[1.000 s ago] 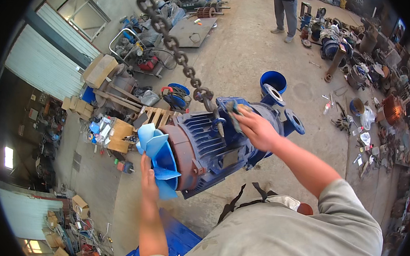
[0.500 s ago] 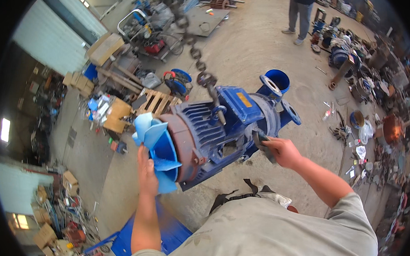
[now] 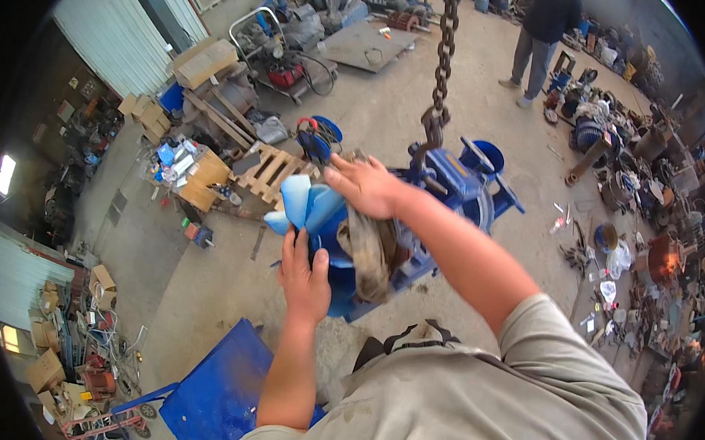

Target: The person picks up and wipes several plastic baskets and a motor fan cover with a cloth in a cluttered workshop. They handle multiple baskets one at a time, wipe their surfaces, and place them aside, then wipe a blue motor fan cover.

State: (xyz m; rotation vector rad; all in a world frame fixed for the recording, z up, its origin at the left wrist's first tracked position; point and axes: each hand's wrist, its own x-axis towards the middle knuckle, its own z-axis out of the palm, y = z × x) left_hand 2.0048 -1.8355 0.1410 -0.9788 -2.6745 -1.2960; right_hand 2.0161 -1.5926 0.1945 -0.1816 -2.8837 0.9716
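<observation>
A large blue electric motor (image 3: 451,172) hangs from a rusty chain (image 3: 443,75) by a hook. Light-blue fan blades (image 3: 296,201) sit at its left end. A wrinkled, brownish cloth-like band (image 3: 371,255) lies around the body just behind the fan. My left hand (image 3: 303,276) rests against the near side of the blades, fingers stretched and thumb apart. Over the top of the fan end and band reaches my right hand (image 3: 367,188), its fingers extended; its palm side is hidden. My right forearm covers part of the motor's middle.
Below left lies a blue sheet-like panel (image 3: 217,393), beside a red hand truck (image 3: 97,426). A wooden pallet (image 3: 271,172) and a cable reel (image 3: 320,136) are beyond the fan. Machine parts (image 3: 608,133) crowd the right side. Another person (image 3: 547,22) stands at the far right.
My right hand has moved left from the motor's near side to the top of the fan end. The dark piece it held no longer shows. A brownish band now shows behind the fan.
</observation>
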